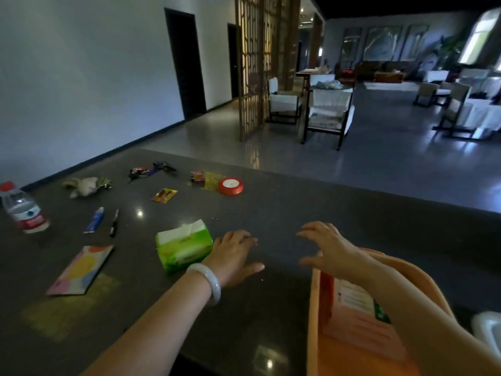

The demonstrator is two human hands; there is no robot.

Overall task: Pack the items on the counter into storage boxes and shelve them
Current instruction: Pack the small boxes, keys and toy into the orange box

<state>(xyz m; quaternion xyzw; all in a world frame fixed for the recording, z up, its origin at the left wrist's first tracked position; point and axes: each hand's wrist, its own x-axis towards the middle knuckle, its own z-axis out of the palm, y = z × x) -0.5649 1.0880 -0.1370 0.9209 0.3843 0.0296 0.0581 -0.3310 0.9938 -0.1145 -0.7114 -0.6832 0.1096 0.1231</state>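
The dark stone surface [271, 213] was mostly unpacked: a green tissue pack [183, 246], bottle [23, 210], red tape roll [231, 185], tube [94, 220], pen [114, 223] and card [81, 270] lay loose. The orange storage box [314, 308] at right held a printed packet. The left hand [233, 256], beside the tissues, and right hand [325, 248] hovered, fingers spread, grasping nothing

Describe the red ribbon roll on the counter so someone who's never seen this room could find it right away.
Start at the dark counter and look toward its far edge, well beyond the green tissue pack by the left hand. The ribbon roll lies flat there beside a yellow packet. It is the only round thing there: red rim, white centre.
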